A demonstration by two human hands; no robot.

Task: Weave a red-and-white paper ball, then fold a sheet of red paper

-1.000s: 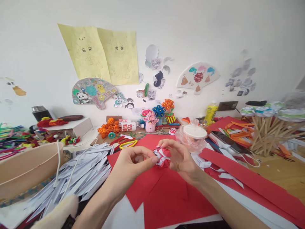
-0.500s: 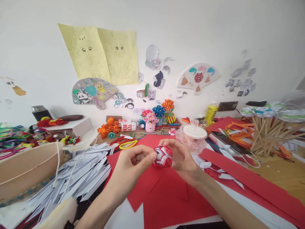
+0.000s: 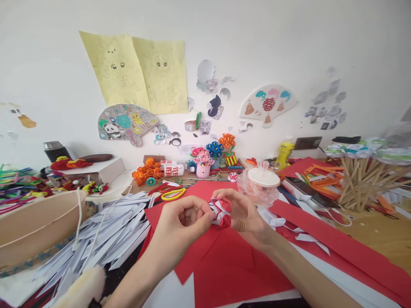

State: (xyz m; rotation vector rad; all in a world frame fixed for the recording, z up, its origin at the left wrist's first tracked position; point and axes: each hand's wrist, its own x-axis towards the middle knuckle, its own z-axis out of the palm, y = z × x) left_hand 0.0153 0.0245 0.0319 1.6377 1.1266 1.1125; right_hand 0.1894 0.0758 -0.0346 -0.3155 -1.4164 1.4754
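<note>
Both my hands hold a small crumpled red-and-white paper ball (image 3: 220, 212) just above the red paper sheets (image 3: 231, 265) on the table. My left hand (image 3: 180, 224) pinches the ball's left side with thumb and curled fingers. My right hand (image 3: 244, 214) wraps its fingers over the top and right side of the ball. Part of the ball is hidden behind my fingers.
A pile of white folded paper strips (image 3: 105, 231) lies to the left beside a tan round box (image 3: 35, 226). A white-lidded plastic cup (image 3: 261, 184) stands just behind my right hand. Paper flowers (image 3: 212, 156), a yellow bottle (image 3: 284, 154) and wooden sticks (image 3: 362, 179) line the back.
My hands turned and pressed the paper ball slightly; it sits a little lower and more enclosed by my right fingers than before. The view shifted barely.
</note>
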